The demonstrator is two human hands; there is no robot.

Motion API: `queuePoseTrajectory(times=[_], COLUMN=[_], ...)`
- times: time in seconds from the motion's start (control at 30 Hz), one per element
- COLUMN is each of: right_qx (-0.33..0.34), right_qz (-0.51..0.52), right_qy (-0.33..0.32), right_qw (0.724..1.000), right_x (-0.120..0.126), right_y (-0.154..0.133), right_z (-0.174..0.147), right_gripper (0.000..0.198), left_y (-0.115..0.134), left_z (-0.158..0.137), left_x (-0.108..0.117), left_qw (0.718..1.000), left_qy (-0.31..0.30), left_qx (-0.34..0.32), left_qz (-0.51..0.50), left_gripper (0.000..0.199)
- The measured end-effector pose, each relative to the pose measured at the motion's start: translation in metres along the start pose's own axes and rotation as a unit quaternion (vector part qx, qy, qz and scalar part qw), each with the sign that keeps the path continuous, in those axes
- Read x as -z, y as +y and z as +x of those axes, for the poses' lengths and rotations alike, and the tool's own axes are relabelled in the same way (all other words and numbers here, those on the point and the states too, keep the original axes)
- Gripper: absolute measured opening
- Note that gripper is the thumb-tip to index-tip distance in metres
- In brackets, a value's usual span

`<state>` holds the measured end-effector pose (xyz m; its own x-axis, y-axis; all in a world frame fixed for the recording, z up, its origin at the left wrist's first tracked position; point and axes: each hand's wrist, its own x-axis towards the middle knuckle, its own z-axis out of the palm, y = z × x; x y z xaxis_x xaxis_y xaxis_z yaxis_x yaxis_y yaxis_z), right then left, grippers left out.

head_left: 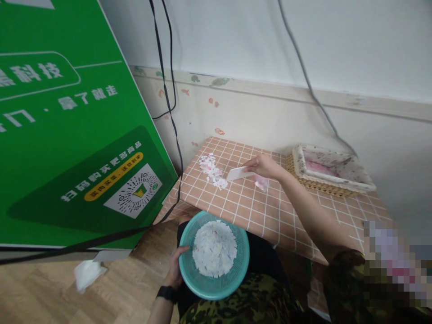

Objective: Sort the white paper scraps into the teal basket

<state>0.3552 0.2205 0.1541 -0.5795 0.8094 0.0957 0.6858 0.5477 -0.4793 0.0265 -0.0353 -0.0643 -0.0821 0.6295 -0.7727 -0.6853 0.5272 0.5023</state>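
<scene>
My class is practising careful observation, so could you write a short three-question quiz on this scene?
1. Which hand grips the rim of the teal colander holding pale scraps?
2. True or false: the wicker basket stands on the floor.
3. What does the right hand hold? a) scissors; b) a flat white piece; c) a black cord.

Key: 1. The left hand. 2. False; it stands on the checked table. 3. b.

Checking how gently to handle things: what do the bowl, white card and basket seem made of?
Bowl: likely plastic, smooth, slightly glossy, slotted sides.
White card: board or plastic, unclear; matte, unbent.
Basket: apparently wicker, dull, visibly woven; patterned lining folded over, probably cloth.
</scene>
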Motion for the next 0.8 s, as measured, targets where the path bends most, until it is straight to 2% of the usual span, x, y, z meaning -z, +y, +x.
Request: queuePoseTrajectory(times=[0.1,0.23,0.33,0.47,0.67,0.8], right_qx=[0.015,0.019,0.005,0.024,0.005,0.004], right_qz=[0.021,0.011,0.007,0.022,-0.033,-0.045], right_qy=[-0.004,-0.042,-0.041,-0.06,0.014,0.034], right_qw=[1.0,0.999,0.999,0.998,0.999,0.998], right_x=[-0.004,0.003,0.01,0.005,0.003,0.003], right_y=[-0.003,-0.006,-0.009,-0.013,-0.007,-0.007], right_z=[-0.001,-0.005,-0.008,-0.006,-0.003,-0.006], right_gripper=[0.019,0.018,0.019,0.02,0.019,0.02], left_y=[-0.001,0.001,0.001,0.001,-0.001,-0.001], left_z=[0.002,-0.001,-0.003,-0.001,0.002,0.002], left_x=[0.001,-0.001,-0.003,-0.001,0.002,0.002], left_qw=[0.999,1.0,0.999,0.999,0.999,0.999], left_qy=[-0.039,-0.031,-0.031,-0.033,-0.032,-0.039], left_qx=[-0.001,0.004,0.014,0.007,0.006,0.008], left_qz=[0.007,0.001,0.003,0.003,0.002,-0.001], left_gripper=[0.013,0.017,0.017,0.016,0.02,0.019])
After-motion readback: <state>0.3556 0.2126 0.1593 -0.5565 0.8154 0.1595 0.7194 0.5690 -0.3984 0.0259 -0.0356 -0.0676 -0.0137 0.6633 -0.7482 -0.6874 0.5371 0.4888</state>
